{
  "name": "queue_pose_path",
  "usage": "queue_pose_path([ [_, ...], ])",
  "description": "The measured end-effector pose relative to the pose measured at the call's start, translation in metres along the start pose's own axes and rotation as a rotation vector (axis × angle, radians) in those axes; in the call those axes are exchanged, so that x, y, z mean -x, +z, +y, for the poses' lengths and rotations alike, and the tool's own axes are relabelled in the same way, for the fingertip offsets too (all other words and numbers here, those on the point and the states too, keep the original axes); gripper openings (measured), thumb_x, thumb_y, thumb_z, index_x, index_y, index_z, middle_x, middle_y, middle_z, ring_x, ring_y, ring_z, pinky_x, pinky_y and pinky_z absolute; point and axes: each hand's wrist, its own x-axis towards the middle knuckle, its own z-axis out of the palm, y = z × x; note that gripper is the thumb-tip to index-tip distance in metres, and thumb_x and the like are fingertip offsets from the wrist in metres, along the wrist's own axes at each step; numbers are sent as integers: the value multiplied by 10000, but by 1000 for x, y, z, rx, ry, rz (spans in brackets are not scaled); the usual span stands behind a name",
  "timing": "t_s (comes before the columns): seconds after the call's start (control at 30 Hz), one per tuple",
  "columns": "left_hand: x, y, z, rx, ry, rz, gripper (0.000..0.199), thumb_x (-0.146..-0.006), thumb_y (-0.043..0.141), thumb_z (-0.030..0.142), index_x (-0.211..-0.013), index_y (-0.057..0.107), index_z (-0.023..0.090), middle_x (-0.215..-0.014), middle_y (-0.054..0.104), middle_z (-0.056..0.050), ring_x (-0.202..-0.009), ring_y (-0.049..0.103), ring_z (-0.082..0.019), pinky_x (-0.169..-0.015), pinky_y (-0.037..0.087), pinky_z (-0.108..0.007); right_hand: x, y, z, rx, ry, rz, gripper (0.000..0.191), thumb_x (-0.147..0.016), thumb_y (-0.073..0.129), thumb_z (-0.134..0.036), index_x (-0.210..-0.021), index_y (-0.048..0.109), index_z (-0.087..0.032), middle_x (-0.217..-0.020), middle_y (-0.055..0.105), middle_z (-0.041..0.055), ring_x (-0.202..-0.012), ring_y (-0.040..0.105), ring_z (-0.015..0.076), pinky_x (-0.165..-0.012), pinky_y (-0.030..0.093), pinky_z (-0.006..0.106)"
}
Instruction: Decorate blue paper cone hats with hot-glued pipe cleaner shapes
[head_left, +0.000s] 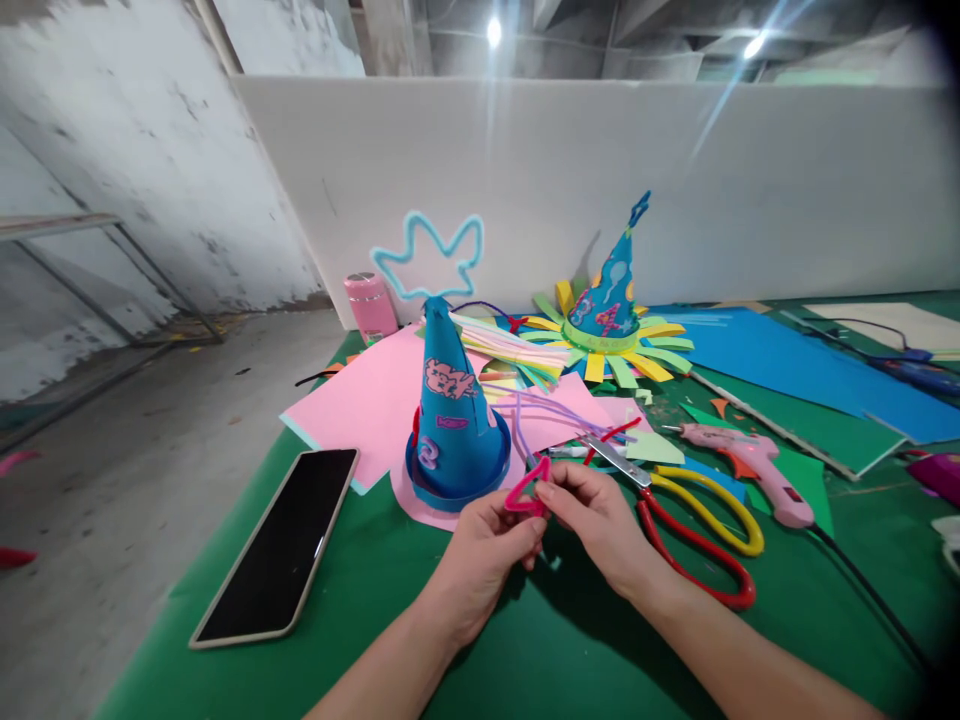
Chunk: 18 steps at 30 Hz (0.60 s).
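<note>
Between my two hands is a bright pink pipe cleaner, bent into a small angular loop. My left hand pinches its lower left part, and my right hand grips its right side with thumb and fingers. Just behind them stands a blue cone party hat with foam stickers and a blue brim. A light blue pipe cleaner shaped like a crown rises from its tip. To the right of my right hand lie scissors with one yellow and one red handle.
A phone lies at the left on the green table. A pink glue gun with a black cord rests at the right. Farther back are a second hat with paper strips, a pink bottle and blue card.
</note>
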Motion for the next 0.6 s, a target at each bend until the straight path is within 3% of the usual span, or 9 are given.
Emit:
queue_pose_path([
  [0.23,-2,-2,-1,-55,34,33,207,-670,629,316,-668,597,112,-492,508,22,-442,414,-69,-454,325,-201,-2,-2,0,71,-72,19,181,-773,533,-292,-654,539,-155,-588,501,-27,-561,467,102,-560,381,226],
  [0.6,0,4,0,33,3,130,110,-656,633,219,-631,590,121,-428,494,41,-420,405,-51,-420,280,-172,1,-3,1,349,-213,101,178,-768,538,-246,-610,513,-166,-618,457,-10,-570,429,115,-531,353,243],
])
